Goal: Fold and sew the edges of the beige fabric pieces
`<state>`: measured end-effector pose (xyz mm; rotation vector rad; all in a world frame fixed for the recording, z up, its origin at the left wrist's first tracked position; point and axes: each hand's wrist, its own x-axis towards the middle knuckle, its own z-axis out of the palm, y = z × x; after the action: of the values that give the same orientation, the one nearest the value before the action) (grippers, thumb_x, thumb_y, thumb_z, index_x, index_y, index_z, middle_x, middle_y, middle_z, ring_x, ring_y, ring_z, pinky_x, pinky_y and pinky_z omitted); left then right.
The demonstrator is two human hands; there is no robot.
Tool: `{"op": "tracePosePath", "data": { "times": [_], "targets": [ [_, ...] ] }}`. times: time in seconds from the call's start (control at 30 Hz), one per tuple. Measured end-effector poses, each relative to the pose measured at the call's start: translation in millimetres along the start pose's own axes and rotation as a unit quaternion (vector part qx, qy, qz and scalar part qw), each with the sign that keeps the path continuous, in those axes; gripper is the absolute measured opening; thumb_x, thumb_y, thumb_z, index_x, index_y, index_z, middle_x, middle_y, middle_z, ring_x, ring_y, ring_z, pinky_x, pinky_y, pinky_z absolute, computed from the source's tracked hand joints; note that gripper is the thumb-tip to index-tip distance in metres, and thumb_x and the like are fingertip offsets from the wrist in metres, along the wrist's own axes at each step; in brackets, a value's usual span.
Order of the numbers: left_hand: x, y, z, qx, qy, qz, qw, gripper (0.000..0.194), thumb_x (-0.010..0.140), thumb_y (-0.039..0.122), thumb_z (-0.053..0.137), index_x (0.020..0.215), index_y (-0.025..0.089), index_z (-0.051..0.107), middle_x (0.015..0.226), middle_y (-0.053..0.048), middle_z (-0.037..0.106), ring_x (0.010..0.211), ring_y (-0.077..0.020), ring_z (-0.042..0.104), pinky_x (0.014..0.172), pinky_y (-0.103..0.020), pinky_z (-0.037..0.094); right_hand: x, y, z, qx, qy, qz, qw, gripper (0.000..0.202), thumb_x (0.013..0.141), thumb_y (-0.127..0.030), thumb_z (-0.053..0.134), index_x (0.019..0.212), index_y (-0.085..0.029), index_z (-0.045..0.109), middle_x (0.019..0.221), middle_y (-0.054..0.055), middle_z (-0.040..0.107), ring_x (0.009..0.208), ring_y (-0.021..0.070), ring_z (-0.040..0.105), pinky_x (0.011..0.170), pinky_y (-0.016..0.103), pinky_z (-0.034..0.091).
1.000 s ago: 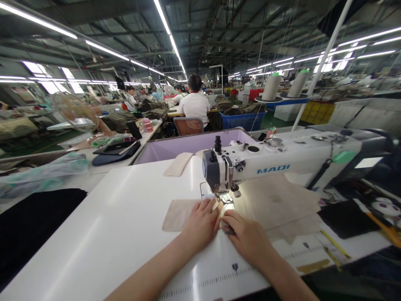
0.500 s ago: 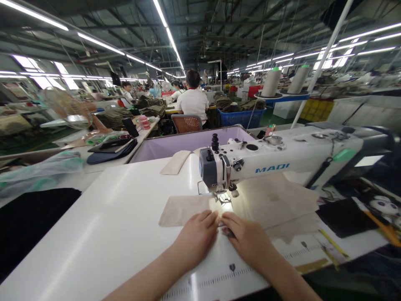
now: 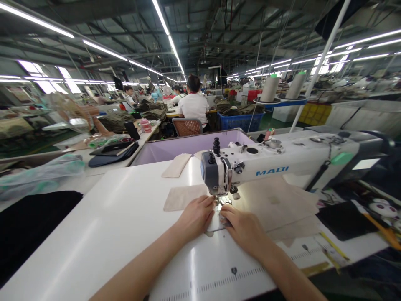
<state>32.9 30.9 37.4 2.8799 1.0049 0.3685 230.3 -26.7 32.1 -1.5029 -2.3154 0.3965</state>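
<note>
A white sewing machine (image 3: 272, 161) lettered MAQI stands on the white table (image 3: 125, 225), its needle area lit. Left of the presser foot lies a beige fabric piece (image 3: 181, 197). My left hand (image 3: 199, 215) rests on that piece's right end, fingers together and pressed down close to the foot. Just right of it, my right hand (image 3: 241, 225) has its fingers bent together at the front of the foot; what lies under its fingertips is too small to make out. Larger beige fabric (image 3: 275, 200) spreads under the machine arm.
Another beige piece (image 3: 176, 165) lies near the table's far edge, before a lilac bin (image 3: 188, 142). Thread cones (image 3: 270, 88) stand behind the machine. Black fabric (image 3: 341, 219) lies at the right. A person in a white shirt (image 3: 193, 105) sits ahead.
Both hands have moved forward, closer to the presser foot. The beige piece at the left has shifted away from me, and a metal plate now shows between and below my hands.
</note>
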Motion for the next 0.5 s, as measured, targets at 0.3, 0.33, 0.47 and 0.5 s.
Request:
{"op": "tracePosePath", "data": {
  "times": [0.3,0.33,0.47,0.5],
  "targets": [
    [-12.5,-2.7,12.5,0.01,0.042,-0.043,0.998,0.036,0.099,0.021,0.047,0.134,0.019,0.058,0.139,-0.01,0.061,0.128,-0.0259,0.055,0.106,-0.046,0.047,-19.0,-3.5,12.9,0.018,0.02,0.02,0.999,0.029,0.092,-0.009,0.056,0.117,-0.022,0.064,0.129,0.004,0.065,0.106,0.0236,0.066,0.084,0.031,0.052],
    [-12.6,-2.4,12.1,0.011,0.037,-0.046,0.998,0.036,0.099,0.021,0.047,0.133,0.019,0.058,0.139,-0.01,0.061,0.128,-0.0261,0.055,0.106,-0.046,0.048,-20.1,-3.5,13.1,0.02,0.021,0.018,0.999,0.03,0.092,-0.009,0.056,0.118,-0.022,0.063,0.13,0.004,0.064,0.108,0.0238,0.066,0.086,0.032,0.052],
    [-10.9,-1.5,9.4,0.02,0.028,-0.048,0.998,0.037,0.099,0.021,0.047,0.134,0.02,0.059,0.139,-0.011,0.062,0.129,-0.0262,0.055,0.105,-0.046,0.048,-22.1,-1.3,13.2,0.026,0.022,0.014,0.999,0.033,0.091,-0.006,0.055,0.118,-0.022,0.063,0.13,0.004,0.064,0.109,0.0234,0.066,0.087,0.032,0.052],
    [-10.5,-1.7,9.2,0.021,0.026,-0.045,0.998,0.037,0.099,0.022,0.047,0.134,0.02,0.059,0.139,-0.011,0.062,0.129,-0.0261,0.055,0.105,-0.046,0.048,-22.3,-0.6,13.6,0.026,0.024,0.012,0.999,0.033,0.091,-0.006,0.054,0.118,-0.022,0.063,0.13,0.004,0.065,0.109,0.0231,0.066,0.087,0.031,0.052]
  ]
}}
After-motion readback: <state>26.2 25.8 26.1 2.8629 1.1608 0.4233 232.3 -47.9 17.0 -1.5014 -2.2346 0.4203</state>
